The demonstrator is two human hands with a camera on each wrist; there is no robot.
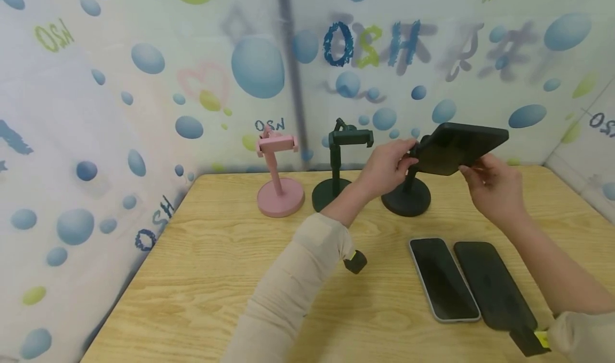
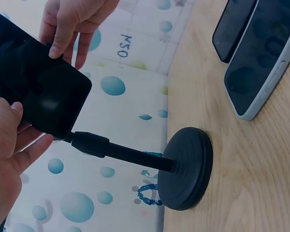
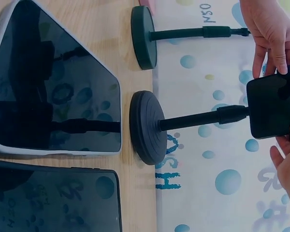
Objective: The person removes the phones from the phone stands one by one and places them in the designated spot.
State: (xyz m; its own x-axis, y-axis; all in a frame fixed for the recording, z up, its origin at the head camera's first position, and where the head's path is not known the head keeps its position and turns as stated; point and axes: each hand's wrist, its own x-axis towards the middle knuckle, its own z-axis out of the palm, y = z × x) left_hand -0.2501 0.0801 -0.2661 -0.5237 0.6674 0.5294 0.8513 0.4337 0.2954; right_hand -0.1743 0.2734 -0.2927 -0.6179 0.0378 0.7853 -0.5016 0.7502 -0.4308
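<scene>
In the head view, above the black stand (image 1: 405, 198): a dark phone (image 1: 463, 148) sits tilted at its top, well above the table (image 1: 192, 277).
Left hand (image 1: 388, 164): holds the phone's left end, thumb and fingers drawn close.
Right hand (image 1: 498, 187): grips the lower right edge between thumb and fingers.
Neighbouring stands: a dark green stand (image 1: 352, 137) and, further left, a pink stand (image 1: 281, 198), both upright.
Nearer the person: a silver-edged phone (image 1: 444, 280) and a black phone (image 1: 495, 285) lie side by side.
Left wrist view, dark phone: thumbs on its front edges, fingers reaching behind; whether the stand clamps it, I cannot tell.
Right wrist view, round base (image 3: 147, 128): rests on the table, its pole (image 3: 193, 120) running to the dark phone; the frame cuts off part of the right hand.
</scene>
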